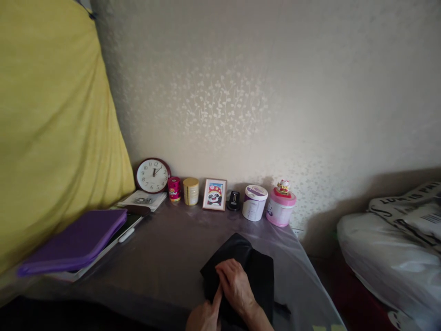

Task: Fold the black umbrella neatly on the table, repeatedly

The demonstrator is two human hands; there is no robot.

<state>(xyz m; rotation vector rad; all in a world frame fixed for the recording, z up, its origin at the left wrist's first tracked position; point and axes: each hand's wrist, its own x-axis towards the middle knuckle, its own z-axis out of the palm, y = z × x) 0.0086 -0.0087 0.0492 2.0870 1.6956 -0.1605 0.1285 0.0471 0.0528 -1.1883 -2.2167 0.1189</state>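
Note:
A black, slightly shiny, folded thing [263, 276] that looks like fabric or a soft bag lies on the table near its front edge. Its exact kind does not show. My right hand [236, 285] rests on it with bent fingers, closed on the material. From below, my left hand [204, 315] reaches in, its index finger stretched up to touch the right fingertips. The left hand's other fingers are mostly hidden, but it seems to grip the same material. A short dark strap [282, 309] sticks out at the right.
Along the wall stand a clock [153, 175], a pink can [174, 189], a yellow-lidded can [191, 191], a panda picture frame [214, 195], a black stapler-like object [234, 201] and two tubs [255, 204]. A purple folder [77, 239] lies left. Plastic-wrapped bags [389, 253] are beyond the right edge.

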